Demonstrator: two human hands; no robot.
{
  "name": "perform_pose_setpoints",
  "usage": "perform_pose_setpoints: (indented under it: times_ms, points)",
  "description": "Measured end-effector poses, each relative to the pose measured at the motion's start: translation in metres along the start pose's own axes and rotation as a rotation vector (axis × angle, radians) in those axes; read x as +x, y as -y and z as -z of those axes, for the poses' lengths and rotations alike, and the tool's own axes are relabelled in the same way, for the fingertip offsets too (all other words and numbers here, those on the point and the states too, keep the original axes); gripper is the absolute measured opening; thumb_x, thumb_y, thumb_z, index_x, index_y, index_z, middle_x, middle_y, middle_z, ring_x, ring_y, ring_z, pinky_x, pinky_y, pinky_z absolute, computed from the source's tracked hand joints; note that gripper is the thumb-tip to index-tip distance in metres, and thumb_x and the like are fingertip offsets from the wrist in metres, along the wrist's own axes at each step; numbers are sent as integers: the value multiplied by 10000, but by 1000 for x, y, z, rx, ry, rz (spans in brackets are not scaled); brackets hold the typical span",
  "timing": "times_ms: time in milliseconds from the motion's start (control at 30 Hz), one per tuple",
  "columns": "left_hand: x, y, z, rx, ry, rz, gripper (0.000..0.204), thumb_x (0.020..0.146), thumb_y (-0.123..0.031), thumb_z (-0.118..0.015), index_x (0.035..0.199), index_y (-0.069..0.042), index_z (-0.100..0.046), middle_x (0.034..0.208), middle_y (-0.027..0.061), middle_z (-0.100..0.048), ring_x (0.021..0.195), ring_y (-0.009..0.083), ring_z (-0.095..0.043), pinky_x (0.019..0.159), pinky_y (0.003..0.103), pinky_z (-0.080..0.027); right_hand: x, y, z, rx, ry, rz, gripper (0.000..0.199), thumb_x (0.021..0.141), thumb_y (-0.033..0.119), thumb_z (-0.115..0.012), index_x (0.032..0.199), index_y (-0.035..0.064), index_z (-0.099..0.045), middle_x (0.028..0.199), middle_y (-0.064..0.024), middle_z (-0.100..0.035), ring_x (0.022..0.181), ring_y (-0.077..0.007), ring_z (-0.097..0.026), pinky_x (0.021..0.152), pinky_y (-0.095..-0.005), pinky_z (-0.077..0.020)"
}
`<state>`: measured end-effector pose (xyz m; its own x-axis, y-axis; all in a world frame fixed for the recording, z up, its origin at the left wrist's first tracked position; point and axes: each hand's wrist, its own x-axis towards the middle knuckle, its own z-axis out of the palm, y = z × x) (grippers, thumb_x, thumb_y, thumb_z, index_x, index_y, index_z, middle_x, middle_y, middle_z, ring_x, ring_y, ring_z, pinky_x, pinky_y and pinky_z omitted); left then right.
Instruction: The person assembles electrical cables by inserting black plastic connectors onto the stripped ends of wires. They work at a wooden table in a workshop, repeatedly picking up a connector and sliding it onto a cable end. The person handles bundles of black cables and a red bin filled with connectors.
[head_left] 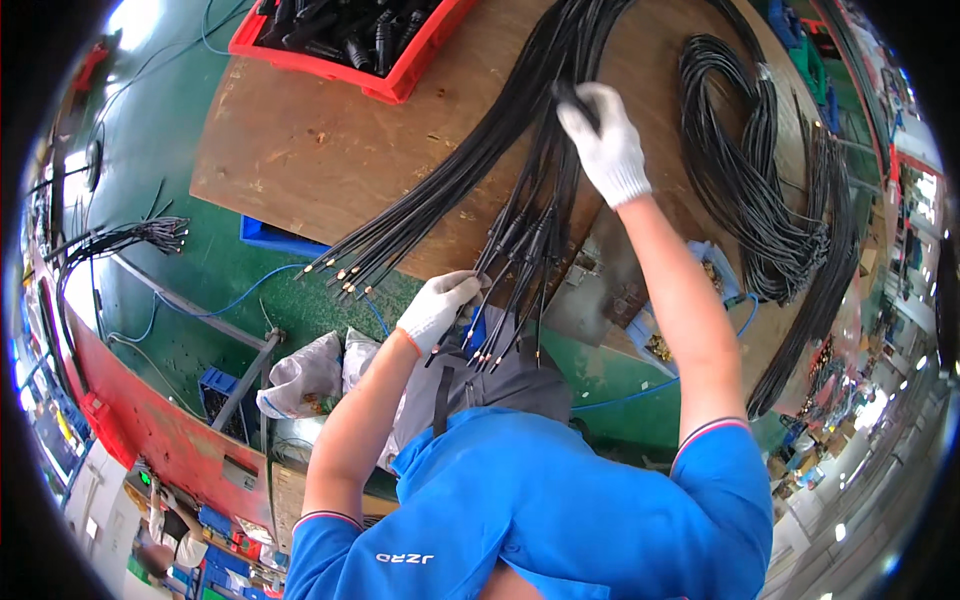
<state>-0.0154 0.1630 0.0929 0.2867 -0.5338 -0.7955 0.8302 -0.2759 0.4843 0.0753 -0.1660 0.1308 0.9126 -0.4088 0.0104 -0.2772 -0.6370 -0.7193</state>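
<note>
A thick bundle of black cables (470, 150) runs from the table's far edge toward me, many of its ends showing copper-coloured tips. My left hand (445, 302), in a white glove, is closed with its fingertips pinching a black cable near the front edge; the fingers partly hide it. In a second gloved grip, my right hand (608, 150) holds a short black piece (572, 102) over the bundle, its exact kind blurred. Between my hands, several cables carry thicker black sleeves (525, 238) and hang past the table edge above my lap.
A red bin (400, 88) of black ribbed parts stands at the far left of the wooden table (280, 150). Coiled black cables (740, 170) lie on the right. Small trays (650, 335) of brass-coloured parts sit near my right forearm. White sacks (305, 375) rest below left.
</note>
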Motion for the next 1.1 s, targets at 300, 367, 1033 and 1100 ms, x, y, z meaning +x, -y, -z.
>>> perform_pose_setpoints:
  times_ms: [300,367,1033,1100]
  points:
    - [-7,-20,-40,418,106,-92,377,1051,-376,-675,1174,-22,-707,903,-24,-676,718,56,-565,628,252,-488,-230,26,54,64,390,-237,345,942,270,-752,1196,39,-730,1176,-209,-728,1113,-365,-702,996,-422,-541]
    - [-17,-25,-64,334,89,-128,345,1064,-363,-660,1135,-28,-705,882,-9,-677,697,62,-567,601,269,-488,-262,31,59,51,567,-281,378,942,268,-727,1237,33,-715,1229,-233,-715,1160,-400,-685,1012,-444,-537]
    - [-9,7,-114,117,-31,-321,241,1091,-302,-651,1028,-75,-699,849,-31,-675,669,35,-556,606,213,-466,-361,39,89,295,780,-541,521,920,395,-705,1198,-45,-698,1025,-261,-737,941,-414,-718,848,-446,-552]
    - [-9,6,-114,142,-42,-350,247,1089,-303,-654,1022,-70,-701,852,-31,-675,661,36,-559,600,215,-463,-361,34,81,248,787,-520,487,927,378,-714,1172,-43,-703,969,-254,-735,888,-396,-720,824,-446,-547]
